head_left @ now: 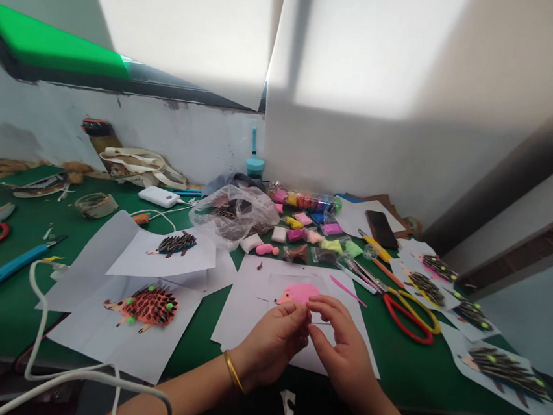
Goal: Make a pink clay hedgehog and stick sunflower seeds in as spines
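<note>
My left hand, with a gold bangle at the wrist, is closed, thumb and fingers pinched together. Anything between them is too small or hidden. Close against it is my right hand, its fingers curved, with a gap between thumb and forefinger. Both hands are over the near part of a white paper sheet. Just beyond them on this sheet lies a pink clay hedgehog body with a face at its left end, partly covered by my fingers. A pink modelling tool rests to its right.
Finished hedgehog pictures lie left and right. Red-and-yellow scissors are at the right. Behind are coloured clay packets, a plastic bag of seeds and a phone. A white cable crosses the left front; a blue cutter lies there.
</note>
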A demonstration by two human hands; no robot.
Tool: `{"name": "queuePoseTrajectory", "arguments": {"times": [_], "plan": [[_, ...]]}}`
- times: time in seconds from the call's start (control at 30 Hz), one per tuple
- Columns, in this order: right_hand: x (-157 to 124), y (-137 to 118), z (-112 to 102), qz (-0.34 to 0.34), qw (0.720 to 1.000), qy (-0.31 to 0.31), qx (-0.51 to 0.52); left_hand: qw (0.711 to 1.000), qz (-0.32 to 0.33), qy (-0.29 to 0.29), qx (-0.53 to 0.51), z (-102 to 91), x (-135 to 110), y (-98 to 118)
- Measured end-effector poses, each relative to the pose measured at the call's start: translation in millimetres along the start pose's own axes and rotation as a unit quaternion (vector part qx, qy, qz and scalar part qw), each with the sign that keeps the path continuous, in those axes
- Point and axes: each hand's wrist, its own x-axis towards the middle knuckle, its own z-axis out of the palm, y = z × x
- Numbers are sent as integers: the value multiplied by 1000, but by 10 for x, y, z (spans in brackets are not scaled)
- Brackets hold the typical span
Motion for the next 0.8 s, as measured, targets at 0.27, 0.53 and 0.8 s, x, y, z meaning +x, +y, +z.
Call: {"name": "queuePoseTrajectory", "arguments": {"times": [0.27, 0.53, 0.8], "plan": [[4, 8, -2, 3, 1000, 0, -1, 1000, -4, 27, 11, -8, 11, -8], [19, -7, -29, -1, 1000, -7, 7, 998, 7, -16, 54, 14, 15, 10], [45, -20, -23, 21, 999, 12, 36, 995, 6, -26, 100, -2, 34, 6]]}}
